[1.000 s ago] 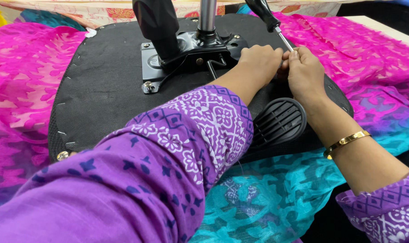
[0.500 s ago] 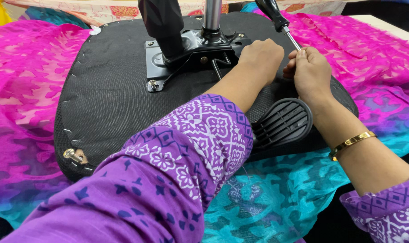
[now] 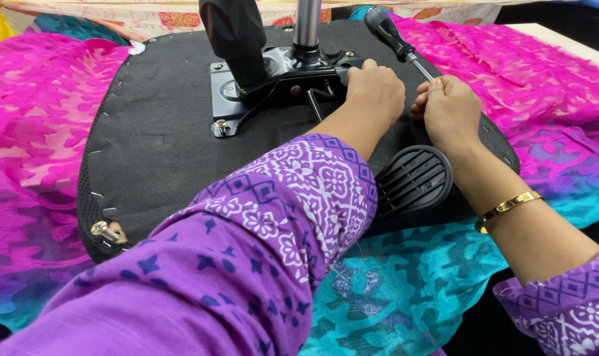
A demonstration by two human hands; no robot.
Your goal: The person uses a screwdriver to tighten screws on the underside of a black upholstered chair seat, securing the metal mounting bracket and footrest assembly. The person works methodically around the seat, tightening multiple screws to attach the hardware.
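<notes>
Gripping one screwdriver (image 3: pixel 399 45), the right hand (image 3: pixel 449 111) works beside the left hand (image 3: pixel 373 92), fist closed on one seat base (image 3: pixel 161 145).

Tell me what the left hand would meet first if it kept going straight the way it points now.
Likely the metal mounting bracket under the chair seat: the left hand points up and away toward it, its knuckles already right beside the bracket's edge. Depth is hard to judge, and contact can't be confirmed.

- A pink patterned cloth (image 3: pixel 22 132) covers the surface at the left and far right.
- Turquoise patterned cloth (image 3: pixel 405 290) lies along the near edge.
- A pale tabletop corner (image 3: pixel 563 36) shows at the far right.
- Light is bright and even.
</notes>
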